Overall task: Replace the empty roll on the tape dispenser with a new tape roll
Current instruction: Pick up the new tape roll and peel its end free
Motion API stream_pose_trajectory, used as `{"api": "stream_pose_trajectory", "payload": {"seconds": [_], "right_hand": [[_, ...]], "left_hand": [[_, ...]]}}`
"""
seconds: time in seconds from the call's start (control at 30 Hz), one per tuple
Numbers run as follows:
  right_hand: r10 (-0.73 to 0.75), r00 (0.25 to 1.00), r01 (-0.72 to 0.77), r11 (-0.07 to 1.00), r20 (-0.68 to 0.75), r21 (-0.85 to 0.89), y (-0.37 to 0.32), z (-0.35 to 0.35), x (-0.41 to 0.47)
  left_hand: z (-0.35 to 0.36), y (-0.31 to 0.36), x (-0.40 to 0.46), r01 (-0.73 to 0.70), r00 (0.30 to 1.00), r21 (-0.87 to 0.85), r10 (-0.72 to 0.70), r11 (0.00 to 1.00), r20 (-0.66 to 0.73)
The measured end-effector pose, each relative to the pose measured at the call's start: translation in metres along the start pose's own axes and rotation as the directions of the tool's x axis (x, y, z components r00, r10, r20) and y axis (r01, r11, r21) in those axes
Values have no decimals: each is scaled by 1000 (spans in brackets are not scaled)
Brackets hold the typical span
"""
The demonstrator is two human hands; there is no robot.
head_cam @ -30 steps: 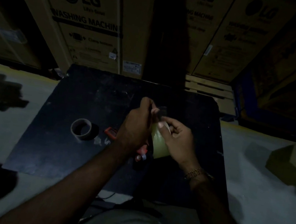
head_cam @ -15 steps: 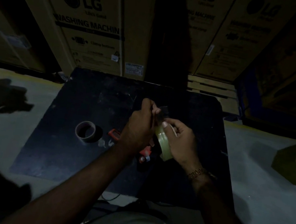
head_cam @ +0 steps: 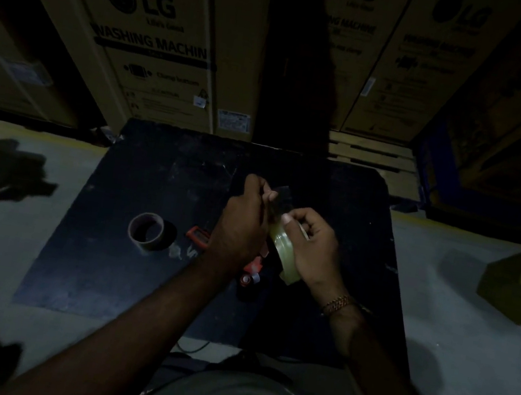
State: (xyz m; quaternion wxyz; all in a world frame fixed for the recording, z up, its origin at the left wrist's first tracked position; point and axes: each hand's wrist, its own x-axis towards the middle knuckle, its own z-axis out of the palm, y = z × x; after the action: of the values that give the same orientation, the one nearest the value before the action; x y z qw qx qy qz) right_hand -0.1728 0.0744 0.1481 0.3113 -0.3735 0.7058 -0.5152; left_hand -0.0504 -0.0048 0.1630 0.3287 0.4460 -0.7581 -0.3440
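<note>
While the empty cardboard core (head_cam: 149,232) lies apart at left on the black tabletop (head_cam: 108,259), the left hand (head_cam: 241,225) grips the red tape dispenser (head_cam: 250,268); the right hand (head_cam: 314,249) clasps the new tape roll (head_cam: 284,255) against it. In this dimness the peeled end could stick crooked.

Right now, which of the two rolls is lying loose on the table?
The brown empty roll, lying alone on the dark table left of both hands. The clear tape roll is held in the right hand beside the left hand.
</note>
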Motion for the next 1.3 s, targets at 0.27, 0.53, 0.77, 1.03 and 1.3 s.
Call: {"api": "stream_pose_trajectory", "payload": {"seconds": [0.27,0.53,0.77,1.03,1.3], "right_hand": [[12,1000,-11,999,-8,45,1,-4,2],[11,1000,-12,1000,14,21,0,-17,6],[74,996,-67,990,53,-122,0,-24,1],[69,997,-61,970,23,-237,-16,2,-21],[59,996,-74,955,-63,-286,-31,53,-46]], "left_hand": [[2,2,-1,-9,1000,-24,8,1000,-22],[3,7,3,-7,1000,-55,7,998,-12],[2,3,5,27,1000,-159,-25,987,14],[-27,-29,8,91,995,-302,-72,949,74],[-67,-62,14,114,986,-374,-60,920,155]]}}
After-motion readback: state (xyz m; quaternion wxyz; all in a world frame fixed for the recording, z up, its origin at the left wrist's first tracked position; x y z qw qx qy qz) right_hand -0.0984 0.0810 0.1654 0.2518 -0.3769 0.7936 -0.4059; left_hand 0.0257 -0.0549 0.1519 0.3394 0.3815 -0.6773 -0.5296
